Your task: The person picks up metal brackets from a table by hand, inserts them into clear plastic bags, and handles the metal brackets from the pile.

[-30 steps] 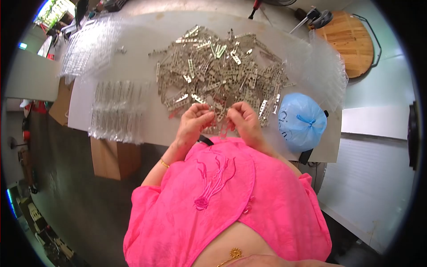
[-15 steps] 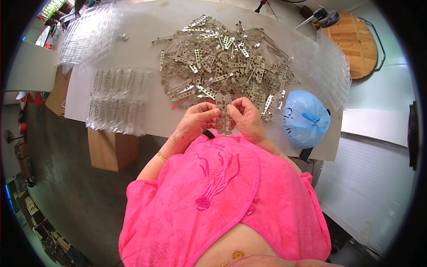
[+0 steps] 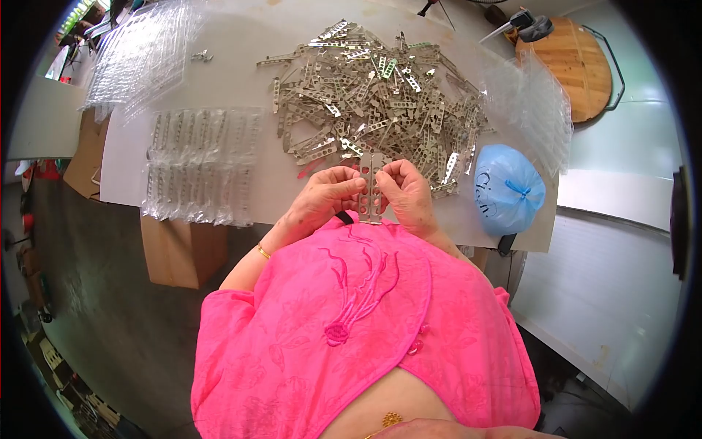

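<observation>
Between my two hands, at the table's near edge, are two flat perforated metal strips held upright side by side. My left hand point(image 3: 329, 192) pinches the left metal strip point(image 3: 365, 194) between thumb and fingers. My right hand point(image 3: 406, 194) pinches the right metal strip point(image 3: 376, 192) in the same way. The strips' long edges lie close together; I cannot tell whether they are joined. Just beyond my hands spreads a large heap of similar metal strips point(image 3: 373, 102), tangled in all directions. Something red shows at the heap's near left edge.
Clear plastic trays with strips in their slots point(image 3: 201, 168) lie at left on the white table point(image 3: 241, 29). Stacked clear trays point(image 3: 139, 58) stand behind them, with more trays point(image 3: 537, 110) at right. A blue tied bag point(image 3: 508, 190) sits near right. Below is a cardboard box point(image 3: 183, 251).
The view has shifted slightly. The two strips have turned a little and sit closer together between my fingers. Both hands keep their pinch.
</observation>
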Available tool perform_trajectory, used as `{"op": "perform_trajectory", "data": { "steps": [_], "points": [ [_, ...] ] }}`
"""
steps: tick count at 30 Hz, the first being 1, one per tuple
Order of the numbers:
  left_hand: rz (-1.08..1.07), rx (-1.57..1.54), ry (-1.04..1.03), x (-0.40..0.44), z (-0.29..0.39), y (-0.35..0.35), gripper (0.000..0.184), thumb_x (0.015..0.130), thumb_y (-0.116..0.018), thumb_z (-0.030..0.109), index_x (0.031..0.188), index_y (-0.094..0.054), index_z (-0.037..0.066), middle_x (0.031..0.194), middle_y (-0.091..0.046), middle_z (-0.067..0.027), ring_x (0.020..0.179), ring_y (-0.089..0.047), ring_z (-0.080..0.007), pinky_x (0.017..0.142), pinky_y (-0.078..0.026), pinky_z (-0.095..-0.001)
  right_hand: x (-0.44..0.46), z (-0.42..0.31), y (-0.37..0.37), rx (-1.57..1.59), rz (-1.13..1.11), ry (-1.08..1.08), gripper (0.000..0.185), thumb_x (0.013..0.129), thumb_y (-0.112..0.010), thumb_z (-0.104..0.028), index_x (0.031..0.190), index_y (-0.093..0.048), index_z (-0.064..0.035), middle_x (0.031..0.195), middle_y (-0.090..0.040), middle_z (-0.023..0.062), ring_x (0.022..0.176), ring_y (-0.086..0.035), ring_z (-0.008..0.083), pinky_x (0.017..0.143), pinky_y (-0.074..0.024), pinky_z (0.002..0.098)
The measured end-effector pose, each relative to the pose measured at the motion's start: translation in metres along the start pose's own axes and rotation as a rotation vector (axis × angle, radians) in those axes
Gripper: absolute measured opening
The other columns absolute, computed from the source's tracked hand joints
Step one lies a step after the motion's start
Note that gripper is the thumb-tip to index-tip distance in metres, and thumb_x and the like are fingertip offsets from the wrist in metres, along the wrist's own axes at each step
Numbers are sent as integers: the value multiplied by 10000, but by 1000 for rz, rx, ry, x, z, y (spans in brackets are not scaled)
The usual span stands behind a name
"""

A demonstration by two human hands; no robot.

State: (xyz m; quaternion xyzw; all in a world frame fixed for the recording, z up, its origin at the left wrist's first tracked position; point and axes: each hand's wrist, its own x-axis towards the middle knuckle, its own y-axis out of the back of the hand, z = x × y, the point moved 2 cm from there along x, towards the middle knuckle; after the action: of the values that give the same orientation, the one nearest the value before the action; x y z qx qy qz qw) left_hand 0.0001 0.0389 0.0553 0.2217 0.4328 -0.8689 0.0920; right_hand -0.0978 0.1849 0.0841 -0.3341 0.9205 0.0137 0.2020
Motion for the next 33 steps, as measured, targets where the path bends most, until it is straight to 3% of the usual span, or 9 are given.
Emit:
{"op": "perform_trajectory", "data": {
  "steps": [21, 33],
  "points": [
    [-28, 11, 76, -6, 13, 7, 139, 931, -648, 132, 1013, -588, 38, 897, -652, -50, 765, -646, -138, 663, -545, -287, -3, 0, -15, 29, 16, 27, 136, 962, -593, -128, 981, -524, -12, 786, -624, 46, 599, -589, 91, 515, -498, 231],
    [-19, 21, 42, 12, -12, -22, 147, 929, -659, 142, 1007, -584, 41, 939, -643, -39, 807, -619, -132, 766, -520, -294, -7, -2, 27, 22, -33, 2, 125, 963, -595, -125, 978, -532, -18, 778, -605, 29, 612, -574, 86, 534, -481, 235]
  ]
}}
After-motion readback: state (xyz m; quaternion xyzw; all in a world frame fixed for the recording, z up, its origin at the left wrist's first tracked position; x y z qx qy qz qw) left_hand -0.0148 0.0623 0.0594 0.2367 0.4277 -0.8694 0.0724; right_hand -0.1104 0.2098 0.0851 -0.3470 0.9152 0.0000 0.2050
